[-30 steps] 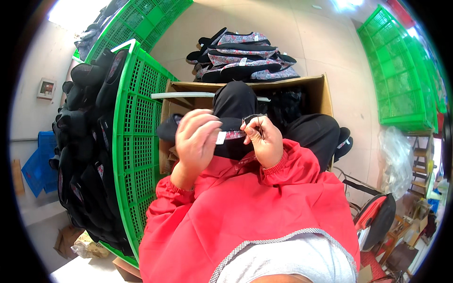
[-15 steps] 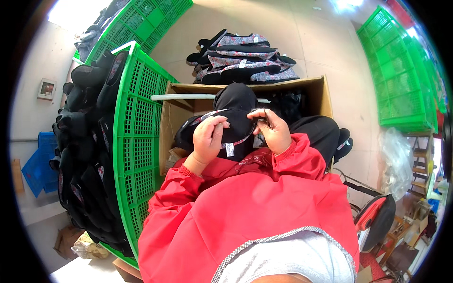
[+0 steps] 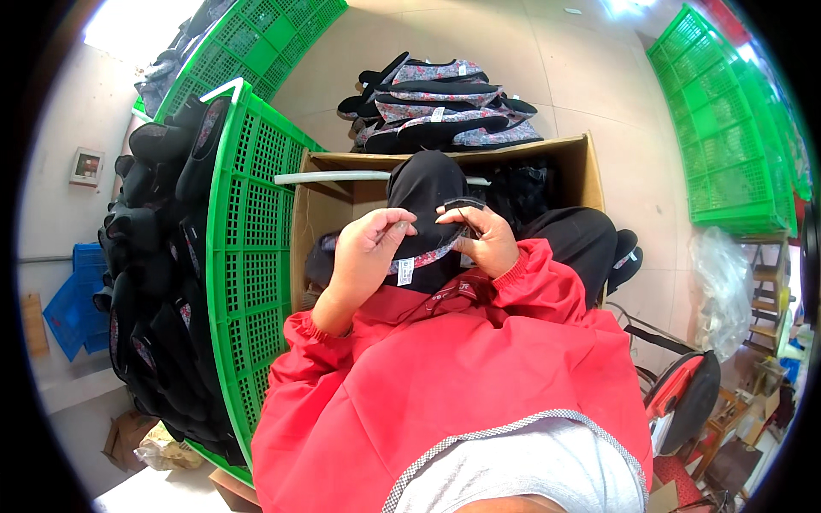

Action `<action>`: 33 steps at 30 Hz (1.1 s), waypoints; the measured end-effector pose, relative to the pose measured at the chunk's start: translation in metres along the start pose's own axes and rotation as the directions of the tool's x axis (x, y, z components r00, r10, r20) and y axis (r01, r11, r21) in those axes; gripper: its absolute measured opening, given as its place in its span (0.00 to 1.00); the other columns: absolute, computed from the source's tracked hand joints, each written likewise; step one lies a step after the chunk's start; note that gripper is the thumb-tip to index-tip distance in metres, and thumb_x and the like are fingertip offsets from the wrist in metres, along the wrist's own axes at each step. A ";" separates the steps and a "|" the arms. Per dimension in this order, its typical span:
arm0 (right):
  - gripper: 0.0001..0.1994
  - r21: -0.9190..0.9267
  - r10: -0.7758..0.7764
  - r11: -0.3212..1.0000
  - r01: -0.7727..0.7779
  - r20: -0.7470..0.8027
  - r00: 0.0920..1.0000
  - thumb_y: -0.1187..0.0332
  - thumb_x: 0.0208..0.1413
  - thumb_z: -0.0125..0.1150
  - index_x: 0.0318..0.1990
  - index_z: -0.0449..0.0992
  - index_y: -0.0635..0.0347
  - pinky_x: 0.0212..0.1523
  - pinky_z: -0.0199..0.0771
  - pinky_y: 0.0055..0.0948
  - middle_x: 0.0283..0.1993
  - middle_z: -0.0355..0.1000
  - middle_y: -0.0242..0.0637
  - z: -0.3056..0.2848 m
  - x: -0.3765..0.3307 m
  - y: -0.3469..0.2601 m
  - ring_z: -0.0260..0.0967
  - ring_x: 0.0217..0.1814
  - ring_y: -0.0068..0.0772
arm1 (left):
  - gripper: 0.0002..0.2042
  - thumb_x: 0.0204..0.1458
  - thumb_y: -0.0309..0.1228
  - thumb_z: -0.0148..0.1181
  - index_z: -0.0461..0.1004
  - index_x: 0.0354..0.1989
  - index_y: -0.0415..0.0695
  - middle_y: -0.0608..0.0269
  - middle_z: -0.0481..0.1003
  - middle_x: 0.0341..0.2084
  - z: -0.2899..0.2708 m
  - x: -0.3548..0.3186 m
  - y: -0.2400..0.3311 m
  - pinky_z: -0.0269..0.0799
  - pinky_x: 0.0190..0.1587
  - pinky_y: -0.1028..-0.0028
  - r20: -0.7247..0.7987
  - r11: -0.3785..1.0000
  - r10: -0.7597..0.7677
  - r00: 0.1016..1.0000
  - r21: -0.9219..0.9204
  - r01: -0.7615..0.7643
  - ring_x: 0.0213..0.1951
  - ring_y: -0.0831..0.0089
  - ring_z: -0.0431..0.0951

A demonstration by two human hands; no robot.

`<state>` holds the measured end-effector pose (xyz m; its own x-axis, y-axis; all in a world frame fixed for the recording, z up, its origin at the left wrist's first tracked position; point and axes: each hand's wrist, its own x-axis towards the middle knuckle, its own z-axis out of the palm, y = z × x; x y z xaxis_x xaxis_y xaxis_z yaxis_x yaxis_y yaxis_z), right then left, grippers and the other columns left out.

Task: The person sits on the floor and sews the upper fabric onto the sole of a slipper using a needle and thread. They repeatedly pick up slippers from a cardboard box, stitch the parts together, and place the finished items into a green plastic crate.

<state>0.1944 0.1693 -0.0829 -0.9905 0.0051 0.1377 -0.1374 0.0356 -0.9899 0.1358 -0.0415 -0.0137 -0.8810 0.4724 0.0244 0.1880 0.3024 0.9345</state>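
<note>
Green crate (image 3: 256,242) at 9 o'clock. Shoe (image 3: 434,256), roughly 9-to-3, lies 5 o'clock from left hand's (image 3: 363,250) closed fingertips; right hand (image 3: 494,245) nearer, grip unclear.

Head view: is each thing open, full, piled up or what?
Left hand: fingers pinched together
Right hand: fingers bent, holding dark thing
Lap shoe: partly hidden
Tag: attached, showing
Box: open
Near crate: heaped with black shoes
Floor pile: stacked
Plastic: crumpled
</note>
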 end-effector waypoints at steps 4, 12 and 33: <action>0.14 0.024 0.092 0.995 -0.092 0.007 0.996 0.74 0.47 0.71 0.44 0.80 0.61 0.44 0.70 0.22 0.41 0.74 0.31 -0.004 -0.010 -0.016 0.69 0.40 0.21 | 0.06 0.57 0.24 0.60 0.80 0.38 0.36 0.62 0.79 0.29 -0.007 0.001 0.026 0.73 0.37 0.79 0.121 0.983 -0.182 0.976 -0.016 0.185 0.32 0.79 0.78; 0.13 0.254 0.207 0.946 -0.201 0.002 0.978 0.74 0.50 0.71 0.43 0.78 0.65 0.43 0.72 0.21 0.39 0.74 0.32 -0.005 -0.024 -0.013 0.72 0.39 0.21 | 0.08 0.45 0.30 0.69 0.82 0.34 0.42 0.62 0.72 0.26 0.010 0.013 0.044 0.70 0.33 0.71 0.227 0.947 0.028 0.973 0.307 -0.099 0.29 0.67 0.74; 0.15 0.207 0.377 0.887 -0.413 0.193 0.906 0.68 0.57 0.66 0.50 0.77 0.61 0.42 0.70 0.18 0.43 0.73 0.30 -0.042 -0.034 -0.009 0.69 0.39 0.16 | 0.03 0.54 0.24 0.64 0.77 0.30 0.38 0.70 0.73 0.21 0.039 0.010 0.026 0.67 0.29 0.80 0.036 0.994 -0.107 0.994 -0.015 0.107 0.24 0.83 0.70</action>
<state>0.2295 0.2109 -0.0773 -0.9509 -0.1752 -0.2552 0.2855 -0.1778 -0.9417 0.1490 0.0031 -0.0031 -0.8799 0.4669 -0.0884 0.0855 0.3386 0.9370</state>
